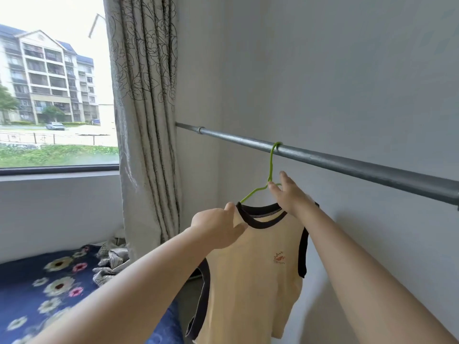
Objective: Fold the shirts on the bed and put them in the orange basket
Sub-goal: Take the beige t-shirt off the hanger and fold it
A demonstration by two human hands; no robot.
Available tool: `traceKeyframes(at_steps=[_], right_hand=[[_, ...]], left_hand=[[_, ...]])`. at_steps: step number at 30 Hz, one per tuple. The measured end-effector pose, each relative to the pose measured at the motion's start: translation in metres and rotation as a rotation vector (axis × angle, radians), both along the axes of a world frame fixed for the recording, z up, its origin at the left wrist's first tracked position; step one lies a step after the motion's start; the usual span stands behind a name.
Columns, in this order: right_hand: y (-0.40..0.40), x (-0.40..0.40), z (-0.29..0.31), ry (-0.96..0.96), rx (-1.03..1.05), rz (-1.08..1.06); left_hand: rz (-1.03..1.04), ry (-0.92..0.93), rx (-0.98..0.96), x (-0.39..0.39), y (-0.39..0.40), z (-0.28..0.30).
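A pale yellow sleeveless shirt with dark trim at the neck and armholes (250,274) is seen hanging on a thin green wire hanger (269,180), whose hook is looped over a grey metal rail (347,165) fixed along the grey wall (347,70). Below the rail, the left shoulder of the shirt is gripped by the left hand (219,225), with the thumb laid near the collar and the fingers curled over the fabric. The right hand (289,194) is held just under the rail at the neck of the hanger; its fingers are extended around the wire, but whether the wire is actually pinched cannot be told. A small red emblem is printed on the chest of the shirt. To the left of the rail, a patterned beige curtain (146,120) is drawn beside a window (54,95). Well below the rail, at lower left, a bed with a dark blue floral cover (49,289) is seen, with a crumpled grey patterned cloth (111,261) lying at the foot of the curtain.
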State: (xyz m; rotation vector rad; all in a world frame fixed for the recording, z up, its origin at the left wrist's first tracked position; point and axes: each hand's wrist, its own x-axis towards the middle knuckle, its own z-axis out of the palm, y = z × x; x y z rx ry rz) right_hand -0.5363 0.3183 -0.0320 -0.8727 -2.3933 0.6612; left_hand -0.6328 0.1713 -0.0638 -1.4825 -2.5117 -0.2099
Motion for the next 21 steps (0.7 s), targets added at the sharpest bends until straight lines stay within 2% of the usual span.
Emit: traceKeyframes(at_steps=[3, 6, 11, 16, 21], right_hand=[[0.016, -0.017, 0.000, 0.023, 0.026, 0.055], [0.025, -0.025, 0.005, 0.114, 0.070, 0.021], [0.013, -0.028, 0.020, 0.291, 0.202, -0.011], [-0.032, -0.021, 0.050, 0.396, 0.336, 0.197], [-0.096, -0.014, 0.067, 0.398, 0.474, 0.345]], left_hand=[[0.034, 0.024, 0.112, -0.002, 0.013, -0.017], [0.050, 0.091, 0.166, 0.000, 0.012, -0.026], [0.081, 0.169, 0.252, -0.010, -0.009, 0.000], [0.093, 0.137, 0.421, -0.023, -0.061, 0.023], [0.022, 0.135, 0.374, -0.017, -0.134, 0.041]])
